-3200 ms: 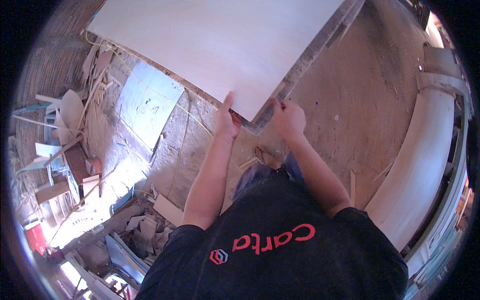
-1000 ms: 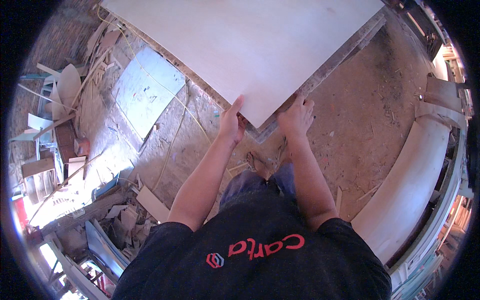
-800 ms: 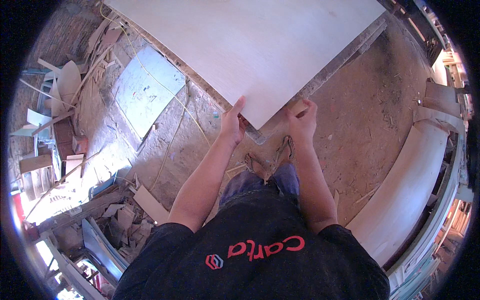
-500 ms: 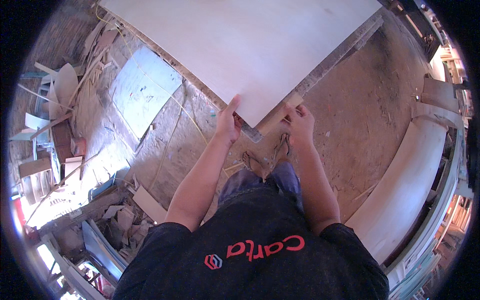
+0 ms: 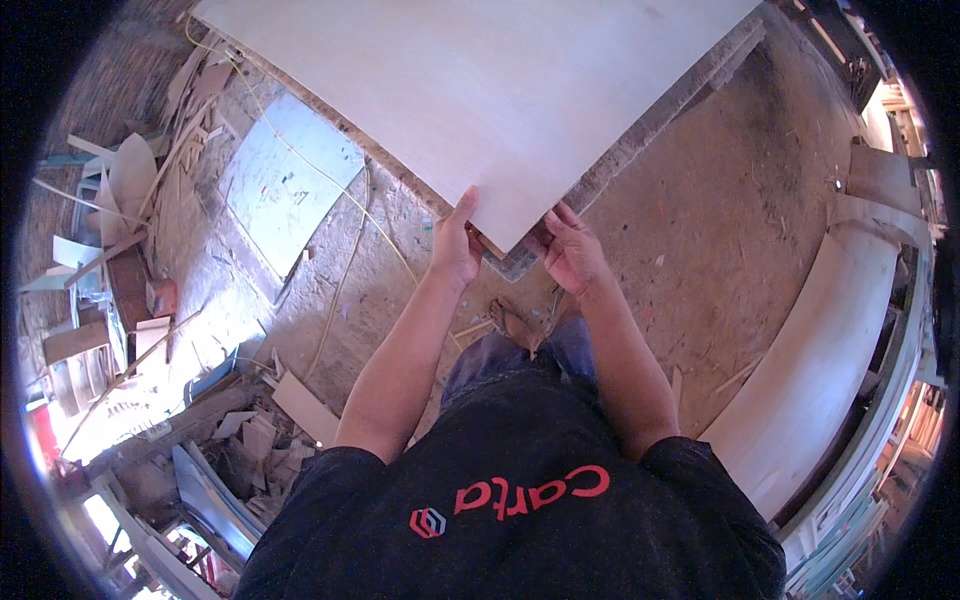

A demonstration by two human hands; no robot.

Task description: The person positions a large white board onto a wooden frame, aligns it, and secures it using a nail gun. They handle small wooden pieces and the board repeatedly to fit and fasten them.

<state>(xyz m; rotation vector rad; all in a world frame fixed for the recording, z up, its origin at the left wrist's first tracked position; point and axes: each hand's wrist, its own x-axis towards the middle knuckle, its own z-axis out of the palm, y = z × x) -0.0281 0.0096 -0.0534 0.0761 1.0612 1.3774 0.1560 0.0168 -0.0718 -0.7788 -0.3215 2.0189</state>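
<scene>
A large pale plywood sheet (image 5: pixel 470 110) lies with one corner toward me, on a worn, dusty work surface (image 5: pixel 617 172) whose edges show below it. My left hand (image 5: pixel 458 245) grips the sheet's left edge near that corner, thumb on top and fingers underneath. On the other side of the corner, my right hand (image 5: pixel 572 250) is closed at the sheet's edge, its fingertips partly hidden beside and below it. A short piece of a wood strip (image 5: pixel 488 243) shows under the corner, between my hands; the rest of it is covered.
A paint-marked white board (image 5: pixel 288 185) lies on the floor at left, with a thin yellow cable (image 5: pixel 335 190) running past it. Wood offcuts (image 5: pixel 125 210) pile up at far left. A long curved wooden panel (image 5: pixel 815 350) stands at right. My feet (image 5: pixel 515 325) are below the corner.
The wood strip that stuck out past the sheet's right edge has moved in beneath it. My right hand has shifted left, closer to the corner. My left hand stays in place.
</scene>
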